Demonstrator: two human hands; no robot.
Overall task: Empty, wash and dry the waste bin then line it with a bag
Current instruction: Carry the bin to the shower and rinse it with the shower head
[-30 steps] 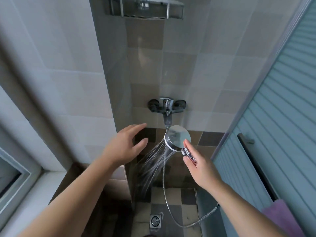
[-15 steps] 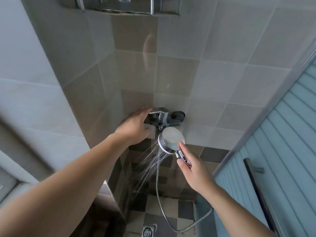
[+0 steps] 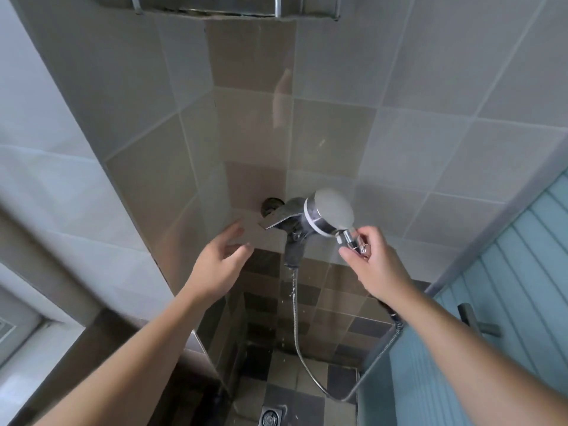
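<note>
Wash step: right hand (image 3: 373, 265) pinching shower head (image 3: 330, 212) handle, left hand (image 3: 219, 261) loose, holding nothing, near tap lever (image 3: 278, 219). No spray visible. Next, likely: park head on holder.

Wall-mounted tap (image 3: 284, 218), floor drain (image 3: 271, 418), door handle (image 3: 478, 323)

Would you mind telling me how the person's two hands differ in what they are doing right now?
The right hand pinches the handle of the shower head; the left hand holds nothing. The right hand's fingers curl round the handle, while the left hand's fingers are spread and relaxed, just short of the tap lever. Both are bare and raised near the tap.
</note>
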